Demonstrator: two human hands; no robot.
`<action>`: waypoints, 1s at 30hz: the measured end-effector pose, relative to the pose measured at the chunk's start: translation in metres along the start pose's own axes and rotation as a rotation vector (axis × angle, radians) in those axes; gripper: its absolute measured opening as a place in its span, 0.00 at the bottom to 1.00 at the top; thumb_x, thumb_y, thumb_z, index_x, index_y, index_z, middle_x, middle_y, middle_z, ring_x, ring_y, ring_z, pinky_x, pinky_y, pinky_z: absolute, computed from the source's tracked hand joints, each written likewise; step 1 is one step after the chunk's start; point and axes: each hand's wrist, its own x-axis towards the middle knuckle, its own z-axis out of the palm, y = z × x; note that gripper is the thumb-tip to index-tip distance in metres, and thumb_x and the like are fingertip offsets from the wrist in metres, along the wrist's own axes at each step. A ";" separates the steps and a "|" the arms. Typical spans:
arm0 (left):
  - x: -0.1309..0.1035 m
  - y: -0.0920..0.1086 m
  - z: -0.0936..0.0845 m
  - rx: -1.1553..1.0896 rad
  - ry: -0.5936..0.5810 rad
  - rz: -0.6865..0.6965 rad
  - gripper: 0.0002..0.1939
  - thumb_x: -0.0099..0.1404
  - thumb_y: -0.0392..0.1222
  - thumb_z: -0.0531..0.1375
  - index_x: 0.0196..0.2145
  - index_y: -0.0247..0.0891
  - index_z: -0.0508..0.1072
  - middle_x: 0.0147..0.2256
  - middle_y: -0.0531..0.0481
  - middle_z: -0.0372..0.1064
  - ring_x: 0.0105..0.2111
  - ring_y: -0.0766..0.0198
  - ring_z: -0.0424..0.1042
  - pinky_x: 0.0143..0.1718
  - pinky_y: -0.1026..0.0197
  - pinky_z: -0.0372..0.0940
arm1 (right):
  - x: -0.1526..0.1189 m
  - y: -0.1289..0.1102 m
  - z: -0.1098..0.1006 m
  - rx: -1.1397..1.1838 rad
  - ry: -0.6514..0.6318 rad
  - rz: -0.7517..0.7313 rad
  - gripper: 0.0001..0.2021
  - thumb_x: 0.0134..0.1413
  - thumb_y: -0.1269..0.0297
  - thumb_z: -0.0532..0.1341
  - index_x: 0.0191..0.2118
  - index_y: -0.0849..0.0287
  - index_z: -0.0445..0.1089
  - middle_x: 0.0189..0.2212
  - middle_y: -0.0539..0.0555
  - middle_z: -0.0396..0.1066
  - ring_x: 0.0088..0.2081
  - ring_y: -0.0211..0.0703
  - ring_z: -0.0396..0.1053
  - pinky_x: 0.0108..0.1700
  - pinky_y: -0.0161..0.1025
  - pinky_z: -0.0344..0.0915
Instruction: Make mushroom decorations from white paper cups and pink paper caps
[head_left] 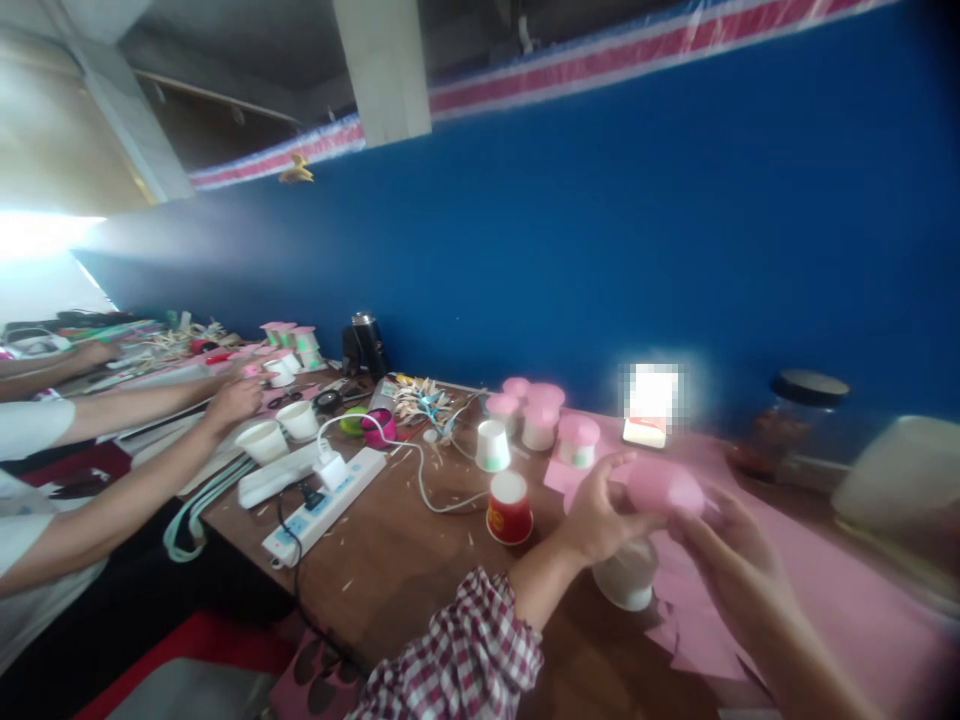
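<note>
A rounded pink piece (664,487) is held up between both hands over the brown table. My left hand (604,510) grips its left side, thumb below and fingers above. On its right side, my right hand (731,540) pinches the edge. Just beneath, a pale cup (628,575) stands on the table, partly hidden by the hands. Pink paper sheets (810,570) lie under and beyond my right hand. Several cups with pink tops (541,408) stand behind my left hand, and a red cup (509,508) and a white cup (492,446) are upright to its left.
A white power strip (326,510) with plugs and cables lies on the table at the left. Co-workers' arms (142,480) reach in beyond it, near white cups (262,441). A black thermos (367,345) stands by the blue wall. A dark-lidded jar (799,420) is at the right.
</note>
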 end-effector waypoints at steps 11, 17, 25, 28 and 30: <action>-0.002 -0.001 0.002 -0.044 0.039 0.039 0.44 0.46 0.40 0.72 0.59 0.38 0.61 0.44 0.40 0.71 0.45 0.51 0.72 0.49 0.44 0.66 | 0.001 0.002 -0.004 -0.075 -0.016 -0.009 0.30 0.38 0.54 0.72 0.49 0.58 0.69 0.33 0.56 0.77 0.32 0.47 0.72 0.34 0.41 0.69; -0.001 -0.003 0.002 -0.034 0.043 0.042 0.43 0.47 0.39 0.71 0.59 0.38 0.61 0.45 0.39 0.71 0.45 0.51 0.72 0.48 0.44 0.67 | 0.000 -0.001 -0.001 -0.094 -0.029 -0.010 0.30 0.39 0.53 0.72 0.49 0.59 0.69 0.32 0.56 0.76 0.32 0.49 0.72 0.34 0.42 0.69; -0.001 -0.003 0.001 -0.020 0.037 0.055 0.43 0.48 0.38 0.71 0.60 0.38 0.60 0.44 0.40 0.72 0.44 0.52 0.72 0.48 0.44 0.67 | -0.003 -0.008 0.003 -0.098 -0.028 -0.004 0.28 0.37 0.53 0.72 0.46 0.59 0.72 0.32 0.58 0.77 0.33 0.52 0.73 0.34 0.44 0.69; -0.002 -0.002 0.001 -0.012 0.037 0.043 0.45 0.46 0.38 0.72 0.60 0.38 0.60 0.43 0.41 0.72 0.43 0.52 0.73 0.47 0.45 0.67 | -0.004 -0.010 0.005 -0.094 0.002 -0.002 0.28 0.35 0.53 0.73 0.45 0.59 0.73 0.29 0.57 0.76 0.32 0.53 0.73 0.34 0.46 0.70; -0.003 -0.001 0.001 -0.008 0.041 0.040 0.45 0.45 0.38 0.73 0.60 0.38 0.61 0.42 0.41 0.72 0.43 0.52 0.73 0.47 0.45 0.68 | -0.005 -0.011 0.005 -0.089 0.013 -0.009 0.28 0.34 0.54 0.73 0.45 0.58 0.73 0.27 0.55 0.76 0.32 0.53 0.73 0.34 0.46 0.71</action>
